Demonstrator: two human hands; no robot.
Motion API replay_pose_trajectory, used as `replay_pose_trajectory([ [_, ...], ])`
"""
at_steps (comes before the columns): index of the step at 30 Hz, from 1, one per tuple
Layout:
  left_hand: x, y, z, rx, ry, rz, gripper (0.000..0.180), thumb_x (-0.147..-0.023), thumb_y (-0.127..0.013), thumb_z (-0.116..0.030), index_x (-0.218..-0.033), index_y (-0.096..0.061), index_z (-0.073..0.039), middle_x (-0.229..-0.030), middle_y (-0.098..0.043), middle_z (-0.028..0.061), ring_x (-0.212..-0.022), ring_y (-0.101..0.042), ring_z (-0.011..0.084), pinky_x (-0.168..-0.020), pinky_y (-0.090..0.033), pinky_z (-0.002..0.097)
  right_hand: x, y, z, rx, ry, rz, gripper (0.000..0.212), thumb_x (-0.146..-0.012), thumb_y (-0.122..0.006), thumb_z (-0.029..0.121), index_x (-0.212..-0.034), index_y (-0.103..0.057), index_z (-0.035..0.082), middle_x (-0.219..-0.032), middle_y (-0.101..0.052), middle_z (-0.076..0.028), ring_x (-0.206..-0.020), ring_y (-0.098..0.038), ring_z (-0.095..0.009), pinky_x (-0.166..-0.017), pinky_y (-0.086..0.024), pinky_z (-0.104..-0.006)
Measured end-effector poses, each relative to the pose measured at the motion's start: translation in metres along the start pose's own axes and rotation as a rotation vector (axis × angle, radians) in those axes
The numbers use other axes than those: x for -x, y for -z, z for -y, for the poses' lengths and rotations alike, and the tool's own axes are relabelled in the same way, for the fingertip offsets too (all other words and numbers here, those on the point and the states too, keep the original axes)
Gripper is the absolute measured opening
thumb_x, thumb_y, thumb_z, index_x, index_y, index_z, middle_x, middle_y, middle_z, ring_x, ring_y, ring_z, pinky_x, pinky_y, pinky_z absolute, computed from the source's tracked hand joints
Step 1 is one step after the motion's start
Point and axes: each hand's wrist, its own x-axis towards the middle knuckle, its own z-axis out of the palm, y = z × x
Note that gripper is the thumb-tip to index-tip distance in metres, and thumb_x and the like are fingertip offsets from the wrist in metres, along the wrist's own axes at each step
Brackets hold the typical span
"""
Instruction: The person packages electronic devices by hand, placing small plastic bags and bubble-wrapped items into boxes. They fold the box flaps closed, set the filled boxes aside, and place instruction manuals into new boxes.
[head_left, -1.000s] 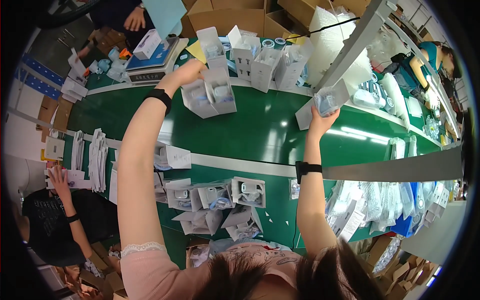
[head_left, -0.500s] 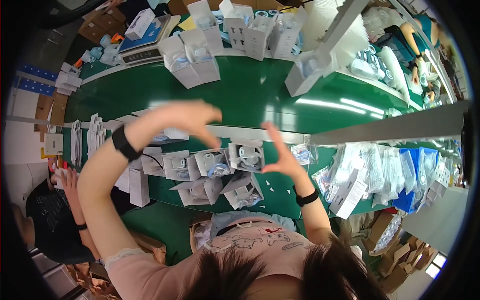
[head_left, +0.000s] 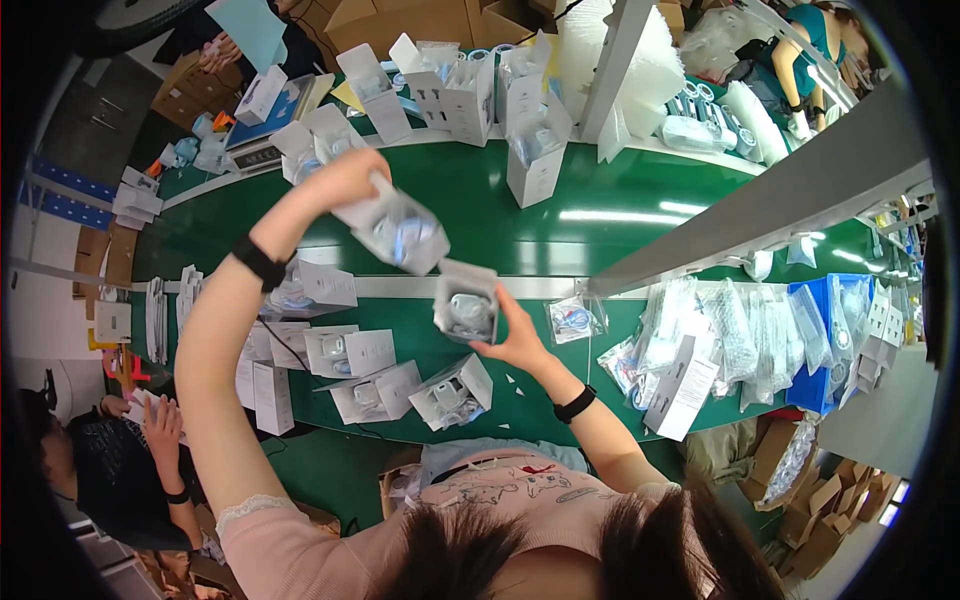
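Note:
My left hand (head_left: pixel 352 180) grips an open white box (head_left: pixel 372 215) by its upper end, tilted over the far green surface. Clear plastic bags with light blue contents show at its opening. My right hand (head_left: pixel 515 335) is closed around the side of another open white box (head_left: pixel 450 318), which holds a pale device (head_left: pixel 468 313) and stands at the near table's far edge. Nearer to me are an open box (head_left: pixel 470 385) with a device and cable, and a similar box (head_left: pixel 400 388) left of it. Further left stands another filled box (head_left: pixel 370 352).
A grey metal post (head_left: pixel 760 210) slants across the right side. Bubble-wrap pouches (head_left: pixel 690 330) and a blue bin (head_left: pixel 815 350) are at right. Open boxes (head_left: pixel 465 105) line the far ledge. A co-worker (head_left: pixel 120 460) sits at left, and another person (head_left: pixel 800 60) is far right.
Both hands were empty and spread above the boxes. Each now grips one box from the group; the left one has been lifted away, far and to the left. The whole view has shifted somewhat.

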Motion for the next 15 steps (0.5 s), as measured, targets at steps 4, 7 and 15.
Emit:
replay_pose_trajectory([
  [4, -0.064, -0.002, 0.042, 0.084, 0.158, -0.113, 0.027, -0.057, -0.063, -0.002, -0.084, -0.064, -0.005, -0.086, -0.061, 0.0178, -0.084, -0.059, 0.0308, -0.073, -0.047, 0.0348, -0.024, 0.013, -0.001, -0.283, -0.022, -0.639, 0.088, -0.062, -0.072, 0.01, -0.132, -0.018, 0.001, -0.128, -0.032, -0.014, -0.117, -0.035, -0.023, -0.099, -0.027, -0.0335],
  [7, -0.095, -0.029, 0.083, 0.095, 0.347, -0.177, 0.024, -0.06, -0.064, -0.005, -0.084, -0.064, -0.004, -0.088, -0.061, 0.018, -0.086, -0.059, 0.0315, -0.072, -0.047, 0.0362, -0.087, 0.047, 0.022, -0.252, 0.073, -1.068, 0.083, -0.066, -0.07, 0.006, -0.131, -0.017, 0.001, -0.128, -0.031, -0.014, -0.115, -0.037, -0.024, -0.096, -0.031, -0.0334],
  [15, -0.074, -0.016, 0.039, -0.157, 0.476, -0.351, 0.029, -0.069, -0.058, -0.014, -0.094, -0.058, 0.002, -0.087, -0.059, 0.0227, -0.088, -0.057, 0.0362, -0.073, -0.048, 0.0413, -0.2, 0.161, -0.052, 0.15, 0.108, -1.548, 0.084, -0.066, -0.072, 0.011, -0.13, -0.019, 0.001, -0.123, -0.034, -0.017, -0.113, -0.037, -0.027, -0.091, -0.034, -0.0384],
])
